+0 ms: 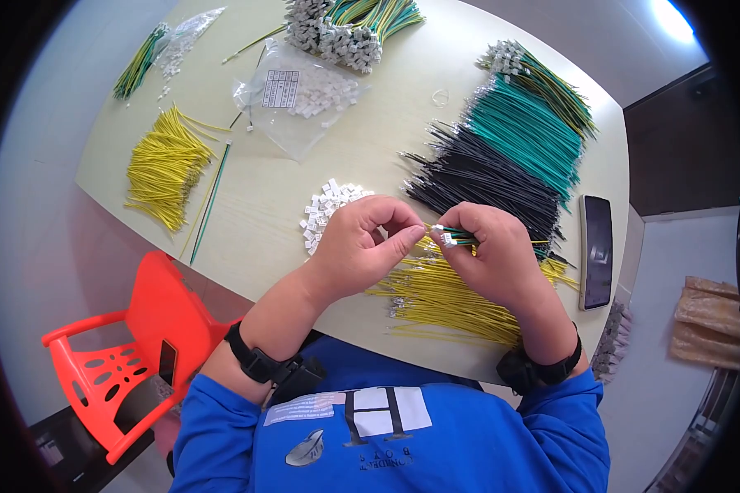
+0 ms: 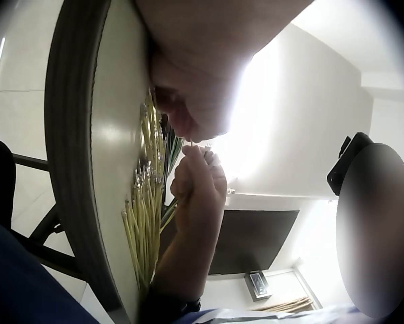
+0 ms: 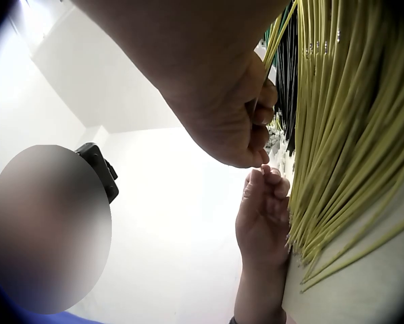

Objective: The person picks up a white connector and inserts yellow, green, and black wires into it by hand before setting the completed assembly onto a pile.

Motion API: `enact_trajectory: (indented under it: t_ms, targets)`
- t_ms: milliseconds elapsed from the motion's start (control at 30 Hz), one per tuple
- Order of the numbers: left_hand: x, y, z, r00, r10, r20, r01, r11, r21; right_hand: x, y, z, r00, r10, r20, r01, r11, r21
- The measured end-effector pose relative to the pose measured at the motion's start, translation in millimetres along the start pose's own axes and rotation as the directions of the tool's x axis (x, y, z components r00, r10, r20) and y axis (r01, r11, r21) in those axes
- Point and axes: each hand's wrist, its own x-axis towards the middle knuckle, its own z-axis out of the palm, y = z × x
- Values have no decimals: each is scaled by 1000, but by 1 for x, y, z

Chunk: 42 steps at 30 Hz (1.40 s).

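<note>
left hand [image 1: 366,242]: grip drawn to a thumb-and-forefinger pinch on a thin yellow wire [image 1: 428,227], tips just beside the other hand's. right hand [image 1: 497,251]: grip pinching wired white connectors [image 1: 447,240], green and yellow leads [image 1: 463,234] running back into the hand. connectors sit between both hands, above the desk [image 1: 263,238], near a yellow wire bundle [image 1: 452,300]. loose white housings [image 1: 325,209] heaped beside left hand. beyond right hand: black wires [image 1: 485,185], then green wires [image 1: 526,127]. phone [image 1: 595,251] lies to its right.
</note>
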Motion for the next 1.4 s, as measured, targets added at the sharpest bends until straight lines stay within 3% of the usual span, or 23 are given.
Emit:
enact_trajectory:
  t_ms: [100, 600, 867, 1000, 1100, 1400]
  targets:
    - [1, 1, 0, 998, 61, -2, -61, 997, 45, 0, 1, 0, 1000, -8, 13, 8, 1000, -1]
    - [-1, -6, 0, 1000, -3, -11, 3, 999, -45, -1, 2, 14, 992, -113, -50, 114, 993, 9]
    - [0, 0, 1, 998, -50, -24, 48, 995, -91, 2, -2, 5, 997, -41, -65, 41, 999, 7]
    - [0, -3, 0, 998, -61, -28, 58, 993, -101, 13, 3, -15, 993, 45, -111, -55, 995, -85]
    - [0, -2, 0, 996, -83, -13, 82, 992, -95, 22, 12, -21, 967, 125, -223, -178, 956, -234]
    - [0, -4, -1, 994, -108, -13, 105, 985, -136, 36, 28, -5, 975, 111, -190, -169, 931, -323]
